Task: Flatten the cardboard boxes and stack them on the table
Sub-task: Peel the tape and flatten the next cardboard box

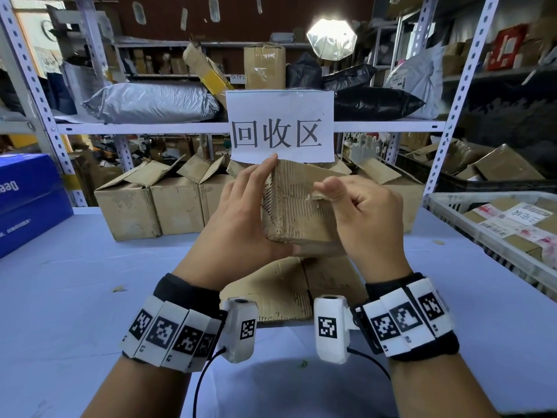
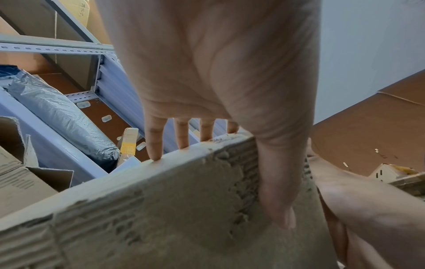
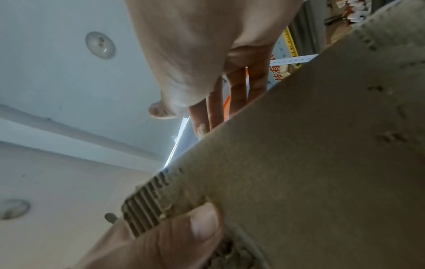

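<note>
A small cardboard box [image 1: 297, 206] is held in the air at the center of the frame, above the bench [image 1: 75, 282]. Its outer paper is torn away in patches, baring rough corrugated ribs, and a strip of clear glossy tape [image 1: 315, 197] lifts from its top face.

The left hand [image 1: 241, 218] clamps the box's left side: its fingers [image 2: 154, 143] lie straight along the far edge and the thumb presses the near lower corner. The right hand [image 1: 366, 218] has its grip closed on the tape, pinched between thumb and curled fingers at the box's right edge.

Directly below, lower center, flattened cardboard [image 1: 297, 289] lies in brown sheets on the pale blue cloth, with bare cloth open on both sides and toward the viewer.

Behind, across the middle of the frame, a row of open boxes [image 1: 156, 203] with raised flaps stands along the bench's far edge. Above them a white paper sign [image 1: 280, 126] with black characters hangs from a grey metal shelf [image 1: 144, 128] bearing crinkled grey and black plastic parcels.

At the left edge sits a smooth blue carton [image 1: 30, 200]; at the right edge, a white slatted crate [image 1: 494, 233] holds labelled parcels.
</note>
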The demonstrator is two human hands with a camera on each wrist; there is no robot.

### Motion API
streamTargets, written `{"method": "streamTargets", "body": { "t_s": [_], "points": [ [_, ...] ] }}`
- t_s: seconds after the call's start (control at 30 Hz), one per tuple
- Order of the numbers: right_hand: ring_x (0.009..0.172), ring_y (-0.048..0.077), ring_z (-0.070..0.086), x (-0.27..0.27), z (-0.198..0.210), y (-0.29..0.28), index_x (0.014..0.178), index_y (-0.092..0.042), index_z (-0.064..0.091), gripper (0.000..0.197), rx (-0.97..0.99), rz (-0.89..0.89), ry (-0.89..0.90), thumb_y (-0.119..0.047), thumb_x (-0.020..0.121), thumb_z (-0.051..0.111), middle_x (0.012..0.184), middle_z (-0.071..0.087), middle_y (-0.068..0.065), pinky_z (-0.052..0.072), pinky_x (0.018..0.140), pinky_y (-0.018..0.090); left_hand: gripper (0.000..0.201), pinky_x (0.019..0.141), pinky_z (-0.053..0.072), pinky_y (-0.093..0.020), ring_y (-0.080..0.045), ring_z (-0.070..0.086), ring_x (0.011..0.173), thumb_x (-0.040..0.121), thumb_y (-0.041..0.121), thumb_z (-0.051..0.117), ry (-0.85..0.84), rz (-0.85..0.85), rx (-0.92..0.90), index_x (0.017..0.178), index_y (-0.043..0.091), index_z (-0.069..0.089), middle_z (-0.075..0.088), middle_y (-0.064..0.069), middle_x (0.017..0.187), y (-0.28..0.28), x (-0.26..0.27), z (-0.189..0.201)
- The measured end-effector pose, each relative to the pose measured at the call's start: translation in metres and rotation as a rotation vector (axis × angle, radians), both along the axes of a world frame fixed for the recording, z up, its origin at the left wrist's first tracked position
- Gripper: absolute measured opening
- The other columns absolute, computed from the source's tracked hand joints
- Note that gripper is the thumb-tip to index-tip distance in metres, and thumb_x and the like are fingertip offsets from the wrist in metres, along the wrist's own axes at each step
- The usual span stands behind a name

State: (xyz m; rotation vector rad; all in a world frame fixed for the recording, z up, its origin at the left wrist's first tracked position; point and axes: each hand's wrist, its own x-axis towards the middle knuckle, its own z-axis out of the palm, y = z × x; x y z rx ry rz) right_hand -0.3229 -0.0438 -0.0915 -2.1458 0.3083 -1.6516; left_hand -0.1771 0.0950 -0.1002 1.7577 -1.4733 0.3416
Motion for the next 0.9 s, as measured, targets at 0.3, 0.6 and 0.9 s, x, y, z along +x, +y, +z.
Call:
{"method": "streamTargets", "body": {
  "t_s": [0.3, 0.6, 0.9],
  "points": [
    [0.084, 0.000, 0.063, 0.0015, -0.0047, -0.0052, 0.094, -0.030, 0.078, 0.018, -0.024, -0.126, 0.063, -0.044, 0.082, 0.077, 0.090, 0.071, -0.020, 0.054, 0.076, 0.024, 0.131, 0.111, 0.023, -0.030, 0.004, 0.018, 0.137, 0.054, 0.065, 0.083, 0.046, 0.021, 0.004, 0.160, 0.038, 0.011, 0.023, 0.022, 0.156, 0.0020, -0.0007, 0.0009],
    [0.078, 0.000, 0.067, 0.0033, -0.0103, -0.0036, 0.110, -0.036, 0.066, 0.023, 0.209, -0.011, -0.060, -0.030, 0.090, 0.074, 0.078, 0.071, -0.021, 0.058, 0.079, 0.034, 0.128, 0.110, 0.025, -0.032, 0.002, 0.020, 0.138, 0.058, 0.061, 0.085, 0.025, 0.005, -0.004, 0.159, 0.040, 0.010, 0.024, 0.022, 0.156, 0.0031, -0.0002, -0.0001],
    [0.082, 0.008, 0.067, 0.0003, -0.0053, -0.0083, 0.084, -0.036, 0.069, 0.015, 0.244, -0.084, 0.022, -0.035, 0.097, 0.062, 0.081, 0.072, -0.016, 0.057, 0.076, 0.041, 0.128, 0.109, 0.023, -0.029, 0.006, 0.020, 0.136, 0.056, 0.064, 0.084, 0.039, 0.003, -0.002, 0.159, 0.042, 0.010, 0.024, 0.026, 0.153, 0.0045, 0.0015, -0.0006]
  ]
}}
